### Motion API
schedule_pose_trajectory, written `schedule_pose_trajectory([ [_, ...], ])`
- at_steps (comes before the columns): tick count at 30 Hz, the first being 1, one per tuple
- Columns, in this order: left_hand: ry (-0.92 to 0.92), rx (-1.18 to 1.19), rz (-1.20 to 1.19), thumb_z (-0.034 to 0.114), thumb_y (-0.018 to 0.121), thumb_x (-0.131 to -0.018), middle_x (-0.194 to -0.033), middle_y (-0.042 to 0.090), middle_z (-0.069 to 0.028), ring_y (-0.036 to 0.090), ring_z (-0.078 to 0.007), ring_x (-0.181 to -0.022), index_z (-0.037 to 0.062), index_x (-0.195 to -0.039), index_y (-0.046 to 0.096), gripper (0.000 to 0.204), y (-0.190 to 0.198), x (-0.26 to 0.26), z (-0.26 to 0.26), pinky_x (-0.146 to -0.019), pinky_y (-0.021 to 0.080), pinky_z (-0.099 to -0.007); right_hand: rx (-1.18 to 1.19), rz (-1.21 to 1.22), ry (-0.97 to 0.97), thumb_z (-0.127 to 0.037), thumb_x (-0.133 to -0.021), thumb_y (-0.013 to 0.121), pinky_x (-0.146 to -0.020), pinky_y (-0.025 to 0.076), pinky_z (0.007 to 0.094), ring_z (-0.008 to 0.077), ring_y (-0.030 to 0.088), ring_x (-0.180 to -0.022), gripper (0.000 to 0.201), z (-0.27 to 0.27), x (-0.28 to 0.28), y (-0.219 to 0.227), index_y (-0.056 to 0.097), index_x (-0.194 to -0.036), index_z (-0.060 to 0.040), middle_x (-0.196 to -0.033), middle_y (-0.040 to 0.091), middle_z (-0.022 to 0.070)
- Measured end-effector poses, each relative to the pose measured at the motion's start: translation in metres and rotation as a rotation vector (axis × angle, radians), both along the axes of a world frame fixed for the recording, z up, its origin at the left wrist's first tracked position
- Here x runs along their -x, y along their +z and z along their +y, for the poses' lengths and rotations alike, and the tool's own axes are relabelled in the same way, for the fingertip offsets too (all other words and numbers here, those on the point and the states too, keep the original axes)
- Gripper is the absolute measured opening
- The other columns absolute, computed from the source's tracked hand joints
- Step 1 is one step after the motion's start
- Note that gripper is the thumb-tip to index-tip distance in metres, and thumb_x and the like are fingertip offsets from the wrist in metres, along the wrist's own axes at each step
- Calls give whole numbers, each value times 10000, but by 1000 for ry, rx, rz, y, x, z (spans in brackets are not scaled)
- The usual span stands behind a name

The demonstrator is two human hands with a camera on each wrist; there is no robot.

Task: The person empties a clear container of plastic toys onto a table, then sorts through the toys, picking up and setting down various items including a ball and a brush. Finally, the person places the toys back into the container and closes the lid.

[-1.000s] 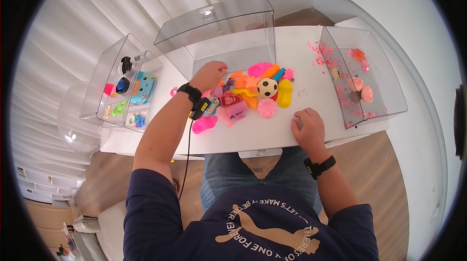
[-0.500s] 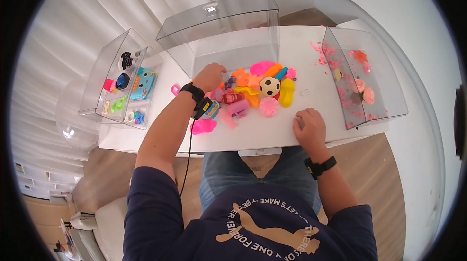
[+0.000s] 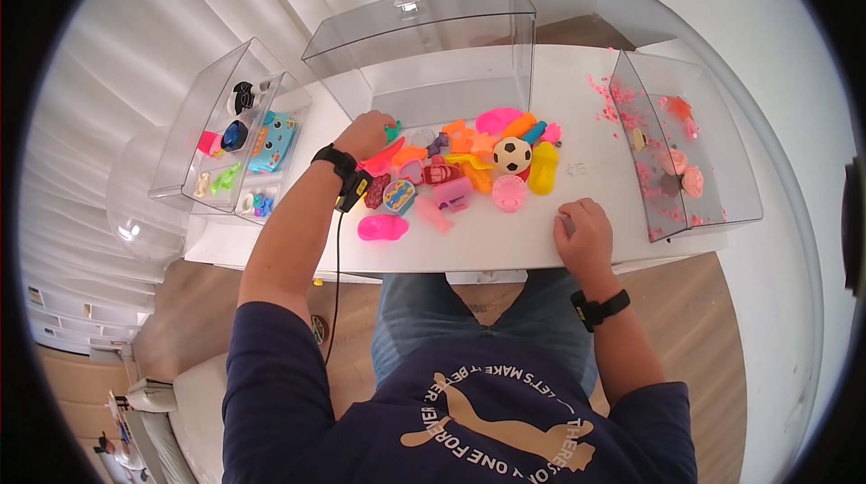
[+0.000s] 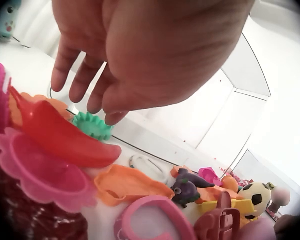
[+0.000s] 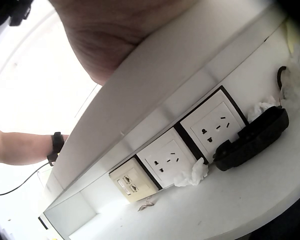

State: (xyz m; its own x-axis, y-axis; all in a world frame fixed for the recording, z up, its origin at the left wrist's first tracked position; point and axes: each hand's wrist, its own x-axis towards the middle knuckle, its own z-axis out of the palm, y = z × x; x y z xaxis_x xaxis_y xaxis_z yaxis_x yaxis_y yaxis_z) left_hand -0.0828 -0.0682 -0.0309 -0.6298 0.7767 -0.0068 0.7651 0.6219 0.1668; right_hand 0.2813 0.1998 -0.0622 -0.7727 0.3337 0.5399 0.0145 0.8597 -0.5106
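Observation:
My left hand (image 3: pixel 364 136) is at the left end of a toy pile, its fingers hanging fairly straight. In the left wrist view its fingertips (image 4: pixel 94 106) come right over a green scalloped ring (image 4: pixel 92 126). Below that lies a red chili pepper toy (image 4: pixel 65 135) across a pink flower-shaped dish (image 4: pixel 45 172). An orange mould (image 4: pixel 132 186) and a purple animal figure (image 4: pixel 185 189) sit close by. My right hand (image 3: pixel 586 236) rests on the table near the front edge, fingers loosely bent, holding nothing. The right wrist view shows mostly the table's underside.
A clear box (image 3: pixel 433 19) stands behind the pile. The left clear box (image 3: pixel 185 177) holds small toys; the right one (image 3: pixel 735 186) holds flowers and pink bits. A soccer ball (image 3: pixel 512 155) lies in the pile. Sockets (image 5: pixel 162 157) sit under the tabletop.
My left hand has moved left and a little back, uncovering the green ring and the red pepper. The right hand has stayed at the front edge. The head view has shifted slightly.

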Motion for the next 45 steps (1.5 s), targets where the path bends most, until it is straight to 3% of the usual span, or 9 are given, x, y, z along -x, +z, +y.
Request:
schedule_pose_trajectory([
  [5,-58,-21,-71,265,612,-935,-1110,644,-206,616,-398,-1002,54,-1054,692,255,-3,-11,1,-906,499,-441,-3,-7,5,-34,-746,685,-726,489,413,327,595,-832,130,0,0,0,630,-864,-38,-848,590,121],
  [8,45,-25,-149,48,486,-873,-1085,649,-193,583,-363,-1093,19,-1061,679,271,9,-30,1,-983,461,-408,-19,-22,-6,-34,-730,697,-726,489,416,321,593,-834,143,0,1,-1,635,-859,-42,-849,587,115],
  [11,-21,-174,-24,131,549,-912,-1090,647,-192,599,-387,-1030,34,-1013,693,200,8,-32,-6,-918,487,-413,-9,-15,-3,-38,-736,694,-721,487,411,325,591,-830,137,-1,1,-1,636,-860,-44,-839,587,112],
  [16,50,-456,2,82,581,-881,-1119,646,-192,584,-369,-1091,1,-1061,662,214,32,-88,-40,-970,461,-427,55,-33,7,-54,-758,686,-707,491,387,315,596,-810,115,2,1,-2,639,-863,-41,-824,589,112],
  [22,341,-551,86,99,687,-858,-1180,616,-195,551,-369,-1147,-10,-1095,650,263,-5,-161,-128,-1009,440,-432,500,-437,187,-103,-842,681,-692,497,302,170,592,-750,189,41,9,13,668,-1016,-31,-889,647,78],
  [25,479,-579,155,101,701,-847,-1235,579,-210,527,-381,-1171,-13,-1124,634,307,-30,-174,-144,-1020,431,-440,340,-570,291,-117,-857,678,-728,504,304,160,601,-791,245,50,35,52,663,-1082,-21,-937,662,82],
  [28,480,-654,221,113,713,-838,-1265,555,-219,507,-391,-1187,-11,-1165,611,364,-43,-182,-128,-1030,421,-449,178,-397,349,-113,-858,671,-774,510,304,170,615,-836,262,37,76,77,655,-1098,-9,-959,665,92],
  [35,376,-579,269,270,765,-778,-1314,523,-215,462,-394,-1254,13,-1254,584,570,-26,-186,-94,-1074,379,-468,-218,-509,459,-123,-858,649,-953,489,388,341,603,-1111,346,8,181,96,642,-1186,-14,-1207,628,178],
  [45,400,-505,251,295,757,-773,-1392,459,-234,400,-424,-1319,25,-1320,543,646,-27,-187,-91,-1113,333,-491,-304,-691,342,-120,-851,577,-962,488,425,394,593,-1102,342,20,231,42,658,-1176,-51,-1216,610,212],
])
